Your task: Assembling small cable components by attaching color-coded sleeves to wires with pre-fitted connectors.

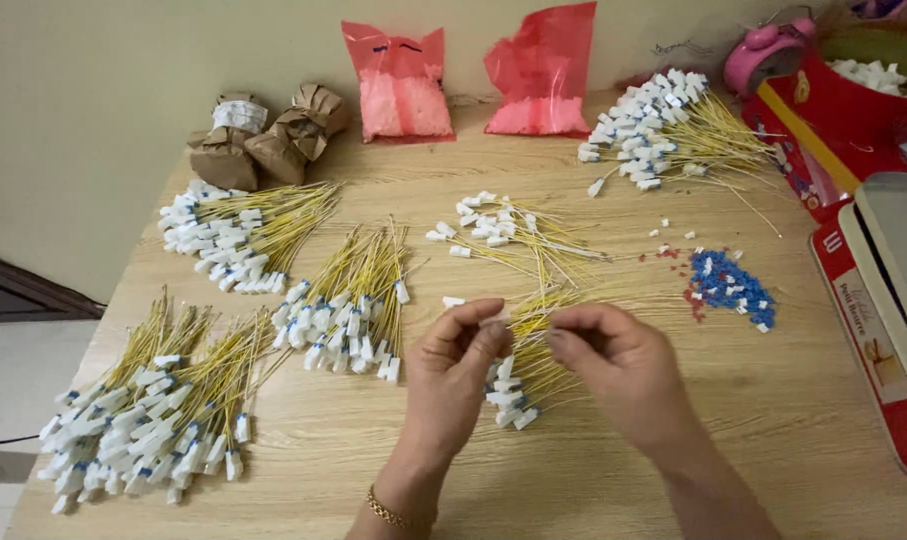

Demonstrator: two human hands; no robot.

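Left hand (459, 345): I pinch a white plug.
Right hand (614, 350): fingers pinched shut — on a yellow wire (534, 315).
Below: wire pile (524, 385) on table (754, 430).

Wooden table (594, 470) under wire bundles (244, 235)

Both forearms enter from the bottom edge, converging toward centre. Left hand (454, 375): back of hand up, wrist slightly bent, bracelet at wrist; thumb and forefinger pinched together at the top, remaining fingers curled. Right hand (619, 365): back up, angled inward, fingertips pinched and pointing left. Fingertips of the two hands close, not touching.
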